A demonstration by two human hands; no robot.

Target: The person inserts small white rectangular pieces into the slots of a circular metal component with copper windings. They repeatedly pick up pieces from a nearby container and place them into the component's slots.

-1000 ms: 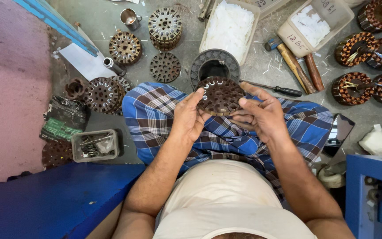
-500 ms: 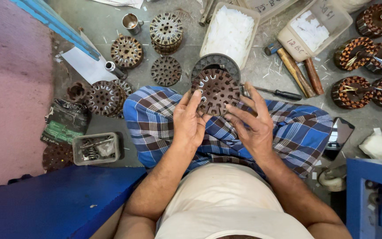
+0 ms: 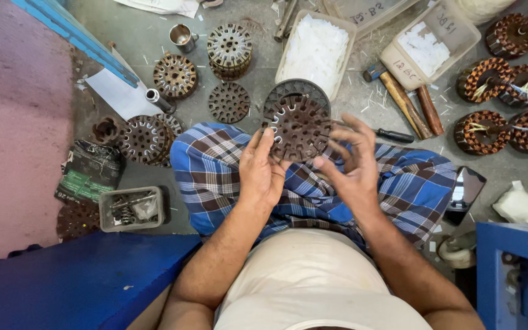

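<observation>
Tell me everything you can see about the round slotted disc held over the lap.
The slotted disc is a round, dark brown, rusty-looking metal core with small holes across its face and white-lined slots around the rim. It is held tilted above the checked cloth. The left hand grips its lower left edge; the right hand is by its lower right edge.

rust-brown slotted stator core (image 3: 299,126); blue-brown checked cloth (image 3: 313,183); white slips in tray (image 3: 315,52); blue bench (image 3: 74,284).

Floor-level motor-repair workshop: slotted stator cores (image 3: 175,76) scattered on the concrete floor (image 3: 142,36) w/ copper-wound stators (image 3: 481,131), hammer (image 3: 396,93), screwdriver (image 3: 386,133), tubs of white insulation slips (image 3: 315,50), tray of screws (image 3: 131,208).
</observation>
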